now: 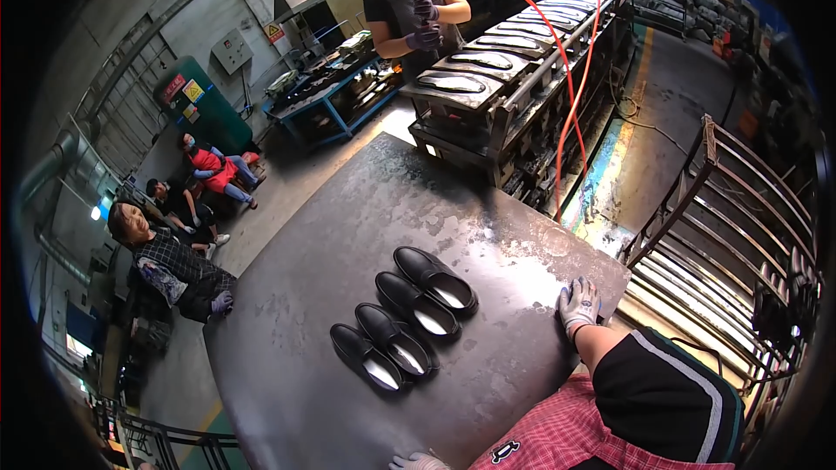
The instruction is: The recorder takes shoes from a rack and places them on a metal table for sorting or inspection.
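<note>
Our gloved right hand [579, 303] lies open, fingers spread, on the bench [296, 296] near its right edge. Our left hand [420, 462] is cut off by the lower edge, so we cannot tell its state. Beyond it, four black shoes [403, 297] sit upright in a slanting row. Past the far edge stands a co-worker [396, 10].

- Before us, a broad, dark-grey, flat-topped table [287, 278], its scuffed surface blotched with pale patches.
- Four smooth black slip-on shoes with white insoles [401, 294] sit upright, side by side.
- A grey-gloved right hand [579, 303] rests near one corner.
</note>
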The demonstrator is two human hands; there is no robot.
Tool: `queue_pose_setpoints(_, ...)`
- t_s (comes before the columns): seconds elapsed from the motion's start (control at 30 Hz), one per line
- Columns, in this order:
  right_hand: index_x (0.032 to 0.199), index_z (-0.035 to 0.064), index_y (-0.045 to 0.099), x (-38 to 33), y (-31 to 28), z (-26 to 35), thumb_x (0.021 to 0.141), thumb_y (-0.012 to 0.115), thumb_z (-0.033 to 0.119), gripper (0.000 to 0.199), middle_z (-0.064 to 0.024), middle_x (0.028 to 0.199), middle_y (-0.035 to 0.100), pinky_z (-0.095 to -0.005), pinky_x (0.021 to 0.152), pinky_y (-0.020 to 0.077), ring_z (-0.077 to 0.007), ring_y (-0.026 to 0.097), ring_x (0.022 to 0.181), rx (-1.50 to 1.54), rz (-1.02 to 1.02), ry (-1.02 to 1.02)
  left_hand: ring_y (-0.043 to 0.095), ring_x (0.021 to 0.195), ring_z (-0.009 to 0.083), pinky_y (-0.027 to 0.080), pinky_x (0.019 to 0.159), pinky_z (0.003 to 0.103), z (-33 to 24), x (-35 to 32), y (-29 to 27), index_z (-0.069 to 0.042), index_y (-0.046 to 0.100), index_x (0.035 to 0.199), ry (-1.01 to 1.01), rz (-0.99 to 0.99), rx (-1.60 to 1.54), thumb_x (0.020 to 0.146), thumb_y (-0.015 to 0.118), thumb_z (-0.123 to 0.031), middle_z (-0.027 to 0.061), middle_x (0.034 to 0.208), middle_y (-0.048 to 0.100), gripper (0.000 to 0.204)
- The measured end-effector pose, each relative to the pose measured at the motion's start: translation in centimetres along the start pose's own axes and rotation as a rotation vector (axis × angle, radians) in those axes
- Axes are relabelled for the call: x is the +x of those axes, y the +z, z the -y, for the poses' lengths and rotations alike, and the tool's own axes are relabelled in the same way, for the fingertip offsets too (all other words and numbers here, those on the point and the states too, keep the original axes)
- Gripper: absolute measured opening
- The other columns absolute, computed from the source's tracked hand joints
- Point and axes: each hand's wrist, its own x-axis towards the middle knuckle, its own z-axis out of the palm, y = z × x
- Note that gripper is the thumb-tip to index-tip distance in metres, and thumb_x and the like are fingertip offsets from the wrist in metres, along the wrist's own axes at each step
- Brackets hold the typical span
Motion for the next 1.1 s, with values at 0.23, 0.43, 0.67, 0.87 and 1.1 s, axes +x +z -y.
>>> queue_pose_setpoints(0.23,0.123,0.0026,0.060,0.0,0.3,-0.3,0.092,0.051,0.038,0.048,-0.0181,0.139,0.050,-0.0484,0.111,0.0296,-0.0374,0.043,0.130,0.010,-0.004,0.001,0.035,0.132,0.0396,0.031,0.109,0.053,-0.3,-0.1,-0.3,0.001,0.051,0.131,-0.009,0.019,0.009,0.084,0.065,-0.049,0.0194,0.141,0.043,0.069)
queue_pose_setpoints(0.43,0.124,0.0028,0.059,-0.2,-0.1,0.2,0.093,0.050,0.037,0.047,-0.0181,0.139,0.050,-0.0486,0.111,0.0295,-0.0374,0.042,0.130,0.024,0.011,0.010,0.034,0.133,0.0396,0.031,0.109,0.054,-0.3,-0.2,-0.6,0.001,0.056,0.126,-0.045,-0.023,-0.058,0.086,0.063,-0.048,0.0201,0.142,0.042,0.063)
queue_pose_setpoints(0.67,0.125,0.0030,0.059,0.0,0.9,-0.5,0.093,0.051,0.037,0.047,-0.0182,0.140,0.050,-0.0489,0.111,0.0292,-0.0378,0.041,0.131,0.027,-0.004,0.011,0.035,0.133,0.0388,0.031,0.109,0.053,-0.4,-0.2,-0.9,0.002,0.054,0.127,0.003,0.029,0.009,0.085,0.064,-0.047,0.0202,0.141,0.042,0.065)
queue_pose_setpoints(0.87,0.124,0.0026,0.059,0.0,1.0,-0.5,0.092,0.051,0.037,0.047,-0.0184,0.140,0.050,-0.0492,0.111,0.0297,-0.0385,0.042,0.130,0.032,-0.008,0.006,0.035,0.132,0.0389,0.031,0.109,0.052,-0.8,-0.1,-1.5,0.001,0.046,0.134,-0.066,0.032,-0.047,0.082,0.068,-0.046,0.0237,0.140,0.042,0.073)
queue_pose_setpoints(1.1,0.127,0.0064,0.056,0.0,1.2,-0.7,0.093,0.051,0.038,0.047,-0.0131,0.142,0.047,-0.0493,0.110,0.0292,-0.0359,0.038,0.133,0.002,0.035,0.029,0.035,0.133,0.0390,0.031,0.110,0.052,-0.1,0.1,-0.2,-0.001,0.048,0.133,-0.006,0.042,0.021,0.083,0.067,-0.046,0.0221,0.141,0.042,0.070)
